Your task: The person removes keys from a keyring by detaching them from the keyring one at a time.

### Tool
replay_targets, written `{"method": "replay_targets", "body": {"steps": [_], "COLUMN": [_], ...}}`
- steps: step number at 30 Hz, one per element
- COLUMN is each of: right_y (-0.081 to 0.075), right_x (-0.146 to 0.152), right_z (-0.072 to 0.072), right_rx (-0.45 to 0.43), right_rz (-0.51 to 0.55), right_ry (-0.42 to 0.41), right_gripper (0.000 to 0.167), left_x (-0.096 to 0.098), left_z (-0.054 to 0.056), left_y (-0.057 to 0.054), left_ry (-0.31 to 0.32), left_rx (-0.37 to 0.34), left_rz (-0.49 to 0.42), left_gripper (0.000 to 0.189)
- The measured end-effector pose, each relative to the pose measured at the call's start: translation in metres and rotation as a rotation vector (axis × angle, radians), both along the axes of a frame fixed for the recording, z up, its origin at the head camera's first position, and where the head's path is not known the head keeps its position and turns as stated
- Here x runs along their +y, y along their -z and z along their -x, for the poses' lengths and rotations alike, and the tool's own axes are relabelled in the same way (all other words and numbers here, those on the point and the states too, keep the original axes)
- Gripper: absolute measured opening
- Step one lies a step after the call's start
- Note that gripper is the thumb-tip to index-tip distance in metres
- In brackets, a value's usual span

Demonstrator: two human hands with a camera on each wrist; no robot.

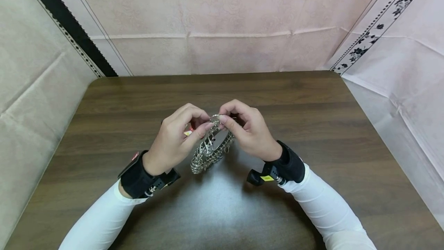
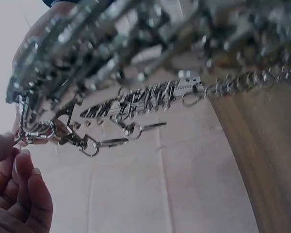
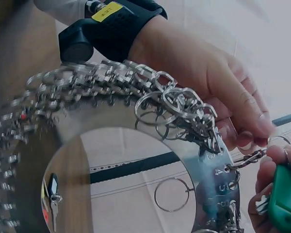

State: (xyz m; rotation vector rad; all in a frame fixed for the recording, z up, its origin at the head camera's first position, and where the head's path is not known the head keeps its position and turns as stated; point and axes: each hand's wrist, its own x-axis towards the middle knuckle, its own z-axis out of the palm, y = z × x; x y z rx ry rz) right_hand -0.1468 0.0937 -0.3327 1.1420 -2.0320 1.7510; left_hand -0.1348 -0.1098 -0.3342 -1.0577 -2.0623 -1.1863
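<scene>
A flat metal ring plate [image 3: 87, 116] with numbered holes, crowded with chain-linked clasps [image 1: 208, 155], hangs tilted between my hands above the table. My left hand [image 1: 175, 140] pinches a small split ring [image 1: 215, 117] at its top with thumb and forefinger. From the other side, my right hand [image 1: 248, 128] pinches the same spot, fingers curled. In the right wrist view, a green-headed key [image 3: 287, 196] lies against the right fingers. Snap hooks [image 2: 111, 143] dangle from the plate in the left wrist view. A dark-headed key [image 3: 54, 196] shows through the plate's opening; its attachment is unclear.
Under both hands is a dark wooden table [image 1: 138, 99] with rounded far corners. Pale cloth [image 1: 225, 18] with folds stands behind the table's far edge and along its sides. Each wrist wears a black band with a camera [image 1: 256, 176].
</scene>
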Motion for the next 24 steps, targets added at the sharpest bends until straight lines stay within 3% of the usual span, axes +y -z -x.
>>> {"method": "replay_targets", "body": {"steps": [9, 17, 24], "right_y": [-0.0007, -0.0041, -0.0012], "right_x": [0.0006, 0.0006, 0.0008], "right_z": [-0.0012, -0.0025, -0.0032], "right_rx": [-0.032, 0.001, 0.054], "right_rz": [-0.044, -0.129, -0.151], "right_ry": [-0.039, -0.059, -0.036], "right_gripper": [0.006, 0.003, 0.005], "left_x": [0.0015, -0.0023, -0.0003], "left_z": [0.0012, -0.0022, -0.0035], "left_y": [0.0022, 0.0003, -0.0012], "left_ry": [-0.022, -0.035, -0.028], "left_rx": [0.033, 0.054, 0.047], "left_rz": [0.022, 0.09, 0.08], "left_gripper": [0.014, 0.011, 0.009]}}
